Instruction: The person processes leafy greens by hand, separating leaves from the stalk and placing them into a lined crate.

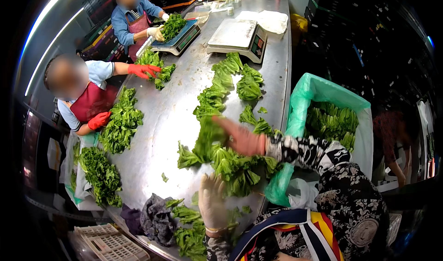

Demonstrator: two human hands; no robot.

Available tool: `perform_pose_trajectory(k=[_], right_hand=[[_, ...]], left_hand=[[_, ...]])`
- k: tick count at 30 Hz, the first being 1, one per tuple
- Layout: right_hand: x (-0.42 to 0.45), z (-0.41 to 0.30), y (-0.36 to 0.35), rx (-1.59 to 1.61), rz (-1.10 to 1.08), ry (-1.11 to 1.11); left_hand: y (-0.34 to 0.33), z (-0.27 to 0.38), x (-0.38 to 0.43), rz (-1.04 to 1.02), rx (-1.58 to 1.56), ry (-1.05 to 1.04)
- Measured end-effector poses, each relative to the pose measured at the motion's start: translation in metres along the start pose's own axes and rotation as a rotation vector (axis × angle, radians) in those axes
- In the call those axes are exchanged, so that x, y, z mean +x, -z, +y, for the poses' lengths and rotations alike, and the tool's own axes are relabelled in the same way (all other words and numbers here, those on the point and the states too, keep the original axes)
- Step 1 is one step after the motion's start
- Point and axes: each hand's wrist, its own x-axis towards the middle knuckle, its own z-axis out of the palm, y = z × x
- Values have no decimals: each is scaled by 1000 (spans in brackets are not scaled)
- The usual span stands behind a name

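My right hand (pixel 245 138), in an orange-pink glove, reaches over the steel table and is blurred by motion. At its fingers is a bunch of green leaf lettuce (pixel 208 136), blurred as well, which it appears to hold. Nearer to me, my left hand (pixel 212 200) in a cream glove is raised with its fingers extended and nothing in it. Beside both hands lies a heap of lettuce (pixel 238 171). Beyond my right hand a row of lettuce bunches (pixel 211 98) runs towards a scale. More lettuce leaves (pixel 190 240) lie left of my left wrist.
A green-lined crate (pixel 296 112) of lettuce stands at the table's right edge. Two co-workers are opposite, one in red gloves (pixel 143 70), one weighing greens on a scale (pixel 178 41). A second scale (pixel 233 34) stands farther up. Grey cloth (pixel 157 219) lies at the near edge.
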Motion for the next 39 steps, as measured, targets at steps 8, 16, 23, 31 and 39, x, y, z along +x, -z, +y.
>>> perform_pose_trajectory(k=[8,16,23,31,39], right_hand=[[71,186,79,-844,223,-610],[103,281,56,-1081,-64,-940],[109,238,70,-1096,-226,-844],[48,64,-68,-497,-747,-371],[31,50,-119,-456,-595,-568]], left_hand=[[35,-14,3,196,213,-16],[36,-11,4,329,226,43],[41,-20,3,258,284,26],[41,-20,-11,320,204,-28],[37,0,-33,355,117,-41]])
